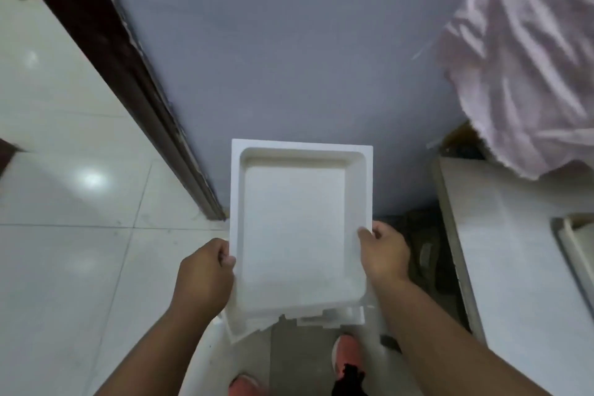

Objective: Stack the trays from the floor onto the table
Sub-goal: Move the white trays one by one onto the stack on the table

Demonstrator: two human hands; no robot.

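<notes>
A white foam tray (295,222) is held level in front of me, above the floor, hollow side up, with its near edge broken and jagged. My left hand (205,273) grips its left rim and my right hand (385,254) grips its right rim, thumbs on top. More white foam (334,320) shows just under the tray's near edge. The grey table (508,254) stands to the right, and the corner of another tray (572,244) lies on it at the frame's right edge.
A blue-grey wall (289,58) is straight ahead and a dark wooden door frame (128,83) runs diagonally on the left. Glossy white floor tiles (64,202) spread left. A pink cloth (527,67) hangs over the table's far end. My orange shoes (348,354) are below.
</notes>
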